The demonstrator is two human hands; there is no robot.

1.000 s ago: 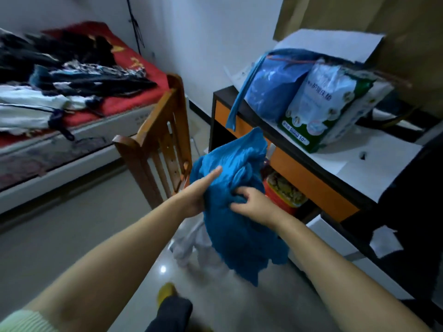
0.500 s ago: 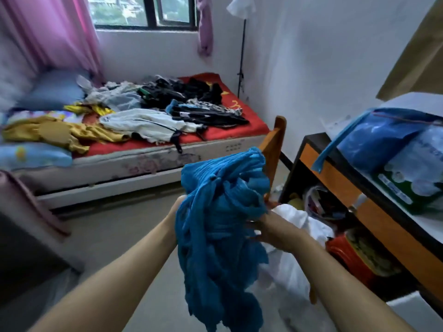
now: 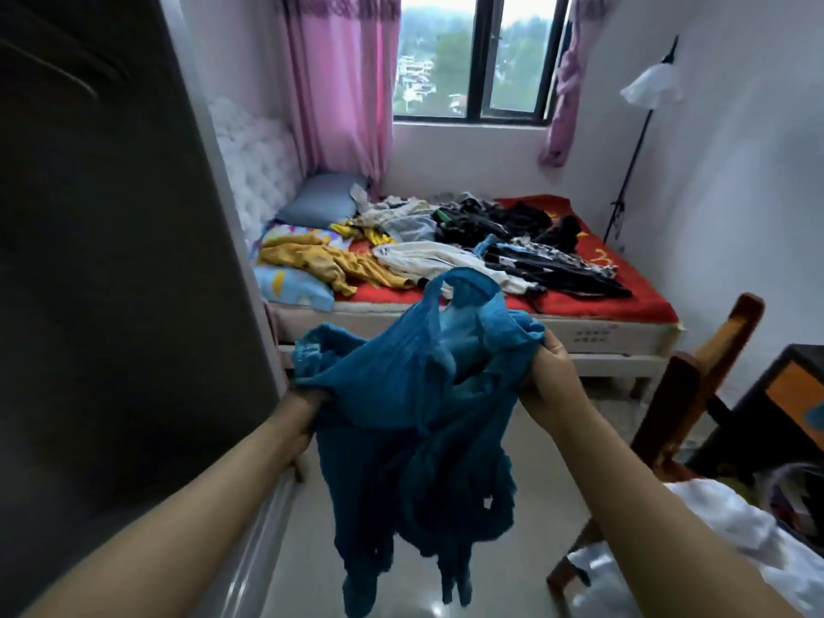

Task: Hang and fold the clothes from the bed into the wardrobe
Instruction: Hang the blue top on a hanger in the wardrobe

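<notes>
Daylight from the window point(image 3: 472, 55) falls across a small bedroom with pink curtains point(image 3: 343, 82), and the work looks to be barely begun. At the middle of the view the right hand point(image 3: 546, 372) grips the upper edge of a blue garment point(image 3: 414, 417), fingers curled over the bunched cloth, while the left hand point(image 3: 303, 405) holds the opposite edge; most of that hand is hidden under the fabric, though it plainly bears the cloth's weight. Between them the garment is spread at the top and hangs crumpled toward the floor point(image 3: 512, 506), neither folded nor on a hanger, so I judge the person is opening it out to find its shape. Just to the left stands a dark panel point(image 3: 111, 260), probably the wardrobe door or side; its inside is not visible, so nothing can be said of what has already been put away. To the right a wooden chair point(image 3: 695, 381) stands near a dark desk point(image 3: 793, 394), with white cloth point(image 3: 735, 519) lying close to them. Farther off, the bed point(image 3: 624, 305) with its red cover carries the bulk of what remains: a yellow piece point(image 3: 321, 260), a white piece point(image 3: 437, 260) and a heap of dark clothes point(image 3: 512, 225), all loose and unsorted, beside a grey pillow point(image 3: 321, 200). By this showing one item is in hand and nearly the whole pile is left to fold or hang.
</notes>
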